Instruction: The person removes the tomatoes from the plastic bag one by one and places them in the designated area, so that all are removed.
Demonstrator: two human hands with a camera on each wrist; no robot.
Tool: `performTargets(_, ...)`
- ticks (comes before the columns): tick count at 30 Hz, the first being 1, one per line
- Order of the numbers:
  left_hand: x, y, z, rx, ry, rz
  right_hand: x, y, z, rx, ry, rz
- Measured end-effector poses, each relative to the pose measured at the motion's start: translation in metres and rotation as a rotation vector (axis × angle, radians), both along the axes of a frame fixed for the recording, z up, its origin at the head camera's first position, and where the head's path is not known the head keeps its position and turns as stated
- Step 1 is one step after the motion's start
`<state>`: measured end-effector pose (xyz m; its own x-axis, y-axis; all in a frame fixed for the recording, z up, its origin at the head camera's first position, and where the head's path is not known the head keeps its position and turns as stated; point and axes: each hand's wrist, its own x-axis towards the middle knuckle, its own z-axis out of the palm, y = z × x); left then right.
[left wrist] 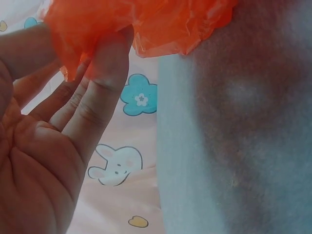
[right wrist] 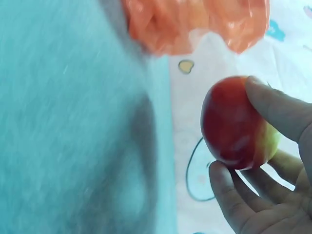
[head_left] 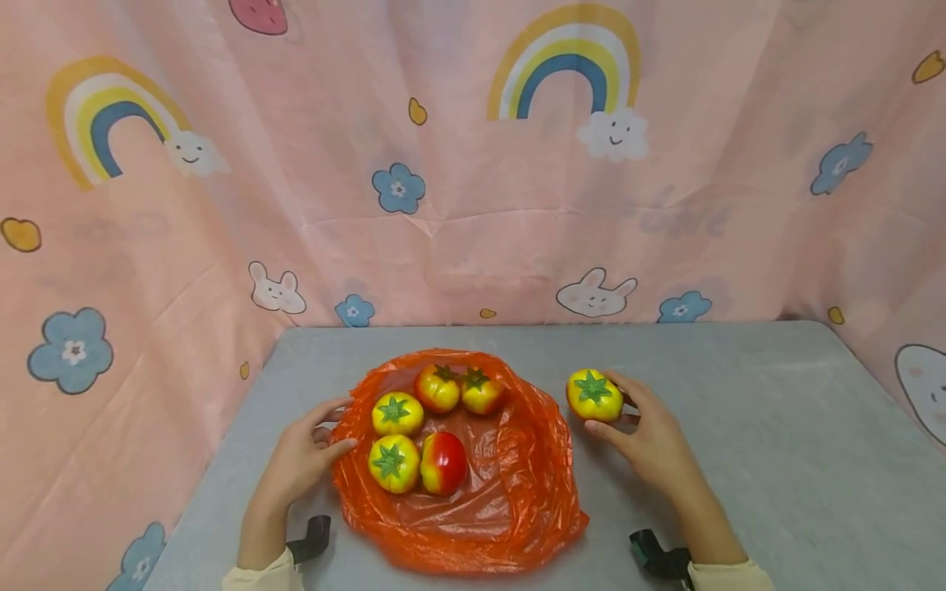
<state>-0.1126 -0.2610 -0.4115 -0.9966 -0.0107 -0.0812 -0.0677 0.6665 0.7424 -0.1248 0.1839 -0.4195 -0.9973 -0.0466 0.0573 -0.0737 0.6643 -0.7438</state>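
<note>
An orange-red plastic bag (head_left: 480, 517) lies spread wide on the grey table, its rim standing up around several yellow-and-red toy tomatoes (head_left: 394, 464) with green star-shaped tops. At the bag's left rim is my left hand (head_left: 299, 451); thumb and fingers pinch the thin plastic (left wrist: 185, 29), as the left wrist view shows. To the right of the bag, my right hand (head_left: 650, 435) grips another tomato (head_left: 594, 396) between thumb and fingers. Seen from the right wrist, this tomato (right wrist: 234, 124) has a red underside and is held above the table, apart from the bag.
The grey table (head_left: 798, 427) runs on to the right of the bag. A pink cloth (head_left: 473, 254) printed with rainbows, flowers and rabbits hangs behind the table and at its sides. Black wrist mounts (head_left: 318, 533) are strapped by both sleeves.
</note>
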Motion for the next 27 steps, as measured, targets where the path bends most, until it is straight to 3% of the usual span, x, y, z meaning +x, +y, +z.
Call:
performTargets(12, -0.001, 0.002, 0.001, -0.007, -0.026, 0.013, -0.008, 0.017, -0.018, 0.015, -0.098, -0.093)
performTargets(27, 0.000, 0.001, 0.002, -0.008, -0.015, 0.011, -0.014, 0.019, -0.024, 0.029, -0.104, -0.060)
